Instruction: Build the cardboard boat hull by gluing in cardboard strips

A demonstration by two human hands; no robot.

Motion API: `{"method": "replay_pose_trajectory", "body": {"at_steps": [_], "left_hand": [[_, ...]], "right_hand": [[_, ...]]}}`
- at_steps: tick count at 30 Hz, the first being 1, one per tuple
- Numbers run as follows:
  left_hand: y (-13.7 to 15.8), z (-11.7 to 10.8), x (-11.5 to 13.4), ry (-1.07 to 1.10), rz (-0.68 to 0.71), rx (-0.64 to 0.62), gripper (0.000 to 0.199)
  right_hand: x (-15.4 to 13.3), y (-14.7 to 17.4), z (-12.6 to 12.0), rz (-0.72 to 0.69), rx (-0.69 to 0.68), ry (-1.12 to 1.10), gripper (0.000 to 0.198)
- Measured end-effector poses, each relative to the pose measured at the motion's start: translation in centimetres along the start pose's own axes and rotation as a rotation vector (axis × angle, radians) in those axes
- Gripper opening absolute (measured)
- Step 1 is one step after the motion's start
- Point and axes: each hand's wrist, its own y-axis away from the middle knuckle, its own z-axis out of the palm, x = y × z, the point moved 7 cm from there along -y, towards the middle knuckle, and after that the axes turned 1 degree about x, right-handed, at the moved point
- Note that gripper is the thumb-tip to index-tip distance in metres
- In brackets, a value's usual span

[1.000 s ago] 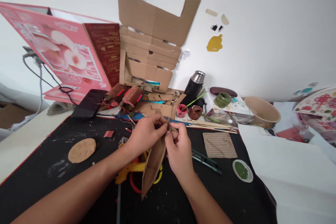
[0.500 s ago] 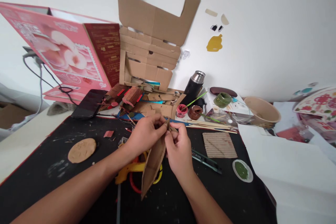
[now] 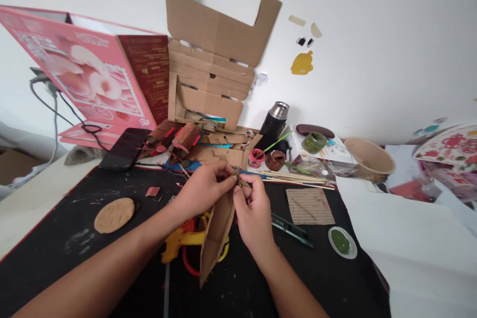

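In the head view, the thing in hand is a long, folded card (image 3: 216,233), brown, with a raised wall and a pointed near end. Its long axis runs mostly fore and aft: from the far end, up between the fingers, it slants towards the wearer and a little to the left. The near tip is free of both hands, lying between the two forearms.

Both hands are gathered at the far end, so neither is well apart from it. The left hand (image 3: 204,186) comes in from the left, its thumb and fingers pinched narrow on the card's top edge. The right hand (image 3: 253,208) comes in from the right, also pinched narrow there, and it sits slightly nearer the wearer, close along the card's right side. The fingertips of the two hands almost meet. A small brown flap (image 3: 245,187) shows by the right fingers; whether it belongs to the card, I cannot tell.

Beyond the card's left side lie a yellow tool (image 3: 173,248) and a red ring (image 3: 186,262), partly behind it. To the right of the right hand, a knife (image 3: 292,231) lies on the black mat (image 3: 48,243), near a ribbed square (image 3: 309,206).
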Motion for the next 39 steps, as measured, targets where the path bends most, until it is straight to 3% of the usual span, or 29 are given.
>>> {"method": "replay_pose_trajectory", "body": {"at_steps": [11,17,24,29,39], "left_hand": [[0.3,-0.3,1.2,-0.016,0.030,0.091,0.041],[0.1,-0.3,0.6,0.088,-0.013,0.120,0.037],[-0.3,0.6,-1.4,0.501,-0.255,0.024,0.041],[0.0,1.2,-2.4,0.722,-0.415,0.031,0.049],[0.0,1.5,-2.6,0.898,-0.490,0.038,0.052]], "right_hand": [[-0.5,-0.4,-0.1,0.002,0.000,-0.050,0.022],[-0.4,-0.4,-0.1,0.024,-0.003,-0.061,0.025],[-0.6,-0.4,-0.2,0.012,0.007,-0.079,0.024],[-0.6,-0.4,0.0,0.010,0.003,-0.094,0.025],[-0.4,0.0,0.5,-0.003,-0.029,-0.074,0.022]]}}
